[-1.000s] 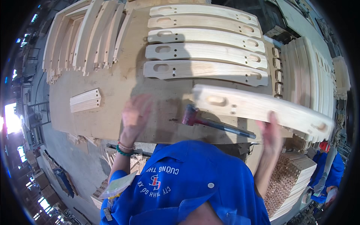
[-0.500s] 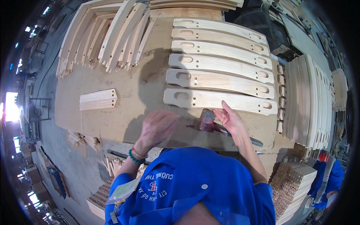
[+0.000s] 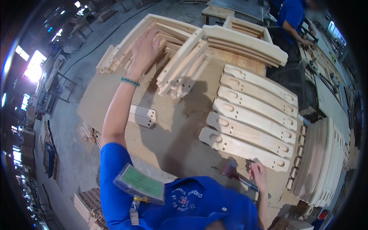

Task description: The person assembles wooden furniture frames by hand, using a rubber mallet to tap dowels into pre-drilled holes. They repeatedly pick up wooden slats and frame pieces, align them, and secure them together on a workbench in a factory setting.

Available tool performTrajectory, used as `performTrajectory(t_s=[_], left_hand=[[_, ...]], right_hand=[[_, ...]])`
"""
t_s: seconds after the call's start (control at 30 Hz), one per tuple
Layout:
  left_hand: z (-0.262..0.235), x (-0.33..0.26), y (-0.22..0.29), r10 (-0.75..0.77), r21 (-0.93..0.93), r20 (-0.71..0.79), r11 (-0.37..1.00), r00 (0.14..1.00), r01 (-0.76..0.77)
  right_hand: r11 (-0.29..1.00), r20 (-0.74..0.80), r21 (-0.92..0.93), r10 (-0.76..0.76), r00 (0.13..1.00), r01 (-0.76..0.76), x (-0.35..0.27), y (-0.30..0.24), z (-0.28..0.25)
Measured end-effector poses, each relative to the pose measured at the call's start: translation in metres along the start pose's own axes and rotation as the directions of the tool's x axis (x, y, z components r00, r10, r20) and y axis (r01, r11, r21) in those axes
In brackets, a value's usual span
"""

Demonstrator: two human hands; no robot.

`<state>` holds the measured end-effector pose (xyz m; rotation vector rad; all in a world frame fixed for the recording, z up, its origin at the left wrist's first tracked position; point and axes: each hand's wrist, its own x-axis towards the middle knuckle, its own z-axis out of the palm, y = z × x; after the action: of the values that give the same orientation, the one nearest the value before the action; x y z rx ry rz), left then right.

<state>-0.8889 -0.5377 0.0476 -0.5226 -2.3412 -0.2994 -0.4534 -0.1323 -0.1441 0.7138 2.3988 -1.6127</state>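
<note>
My left hand (image 3: 145, 51) reaches out to the far left, over a stack of curved wooden pieces (image 3: 168, 32). Its fingers look apart; whether they touch the wood is unclear. My right hand (image 3: 258, 174) is low on the right with curled fingers, a small dark thing at their tips that I cannot make out. Just left of it a mallet (image 3: 230, 168) with a reddish head and dark handle lies on the table. Several pale wooden slats (image 3: 249, 147), with oval slots and small holes, lie in a row beyond the right hand.
Short drilled wooden bars (image 3: 142, 116) lie under my left forearm. More curved pieces (image 3: 182, 71) are piled beside the left hand, and long rails (image 3: 245, 44) stand at the back. Slotted slats (image 3: 322, 161) are stacked at the right. A co-worker (image 3: 293, 19) in blue works at the far right.
My left hand has moved from near my chest far forward and left to the stacked curved pieces. The view has turned and shifted. My right hand's fingers have curled in beside the mallet.
</note>
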Motion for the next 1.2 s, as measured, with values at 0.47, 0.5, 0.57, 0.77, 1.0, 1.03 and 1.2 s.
performTrajectory(t_s=[0.47, 0.5, 0.57, 0.77, 1.0, 1.03, 1.2], left_hand=[[0.024, 0.097, -0.143, -0.39, 0.073, 0.457, 0.912, 0.799, 0.403], [0.017, 0.097, -0.137, -0.39, 0.032, 0.448, 0.906, 0.804, 0.421], [-0.023, 0.098, -0.138, -0.334, -0.131, 0.421, 0.897, 0.843, 0.421], [-0.082, 0.116, -0.063, -0.248, -0.528, 0.531, 0.651, 0.81, 0.545], [-0.005, 0.108, 0.143, -0.102, -0.813, 0.574, -0.186, 0.812, 0.552], [0.015, 0.107, 0.154, 0.008, -0.809, 0.548, -0.249, 0.836, 0.533], [0.135, 0.081, 0.254, -0.056, -0.902, 0.417, -0.147, 0.907, 0.406]], right_hand=[[0.806, 0.197, -0.573, -0.041, 0.98, 0.149, -0.063, -0.001, 0.017], [0.829, 0.178, -0.545, -0.028, 0.984, 0.122, -0.065, -0.005, 0.018], [0.91, 0.21, -0.404, -0.003, 0.978, 0.089, -0.064, 0.009, 0.019], [0.97, 0.139, 0.232, 0.042, 0.989, -0.074, -0.085, 0.019, 0.011], [0.909, -0.119, 0.354, 0.276, 0.954, -0.219, -0.124, -0.023, -0.059], [0.914, -0.156, 0.36, 0.257, 0.954, -0.188, -0.126, -0.016, -0.064], [0.87, -0.315, 0.455, 0.359, 0.879, -0.192, -0.139, -0.006, -0.076]])
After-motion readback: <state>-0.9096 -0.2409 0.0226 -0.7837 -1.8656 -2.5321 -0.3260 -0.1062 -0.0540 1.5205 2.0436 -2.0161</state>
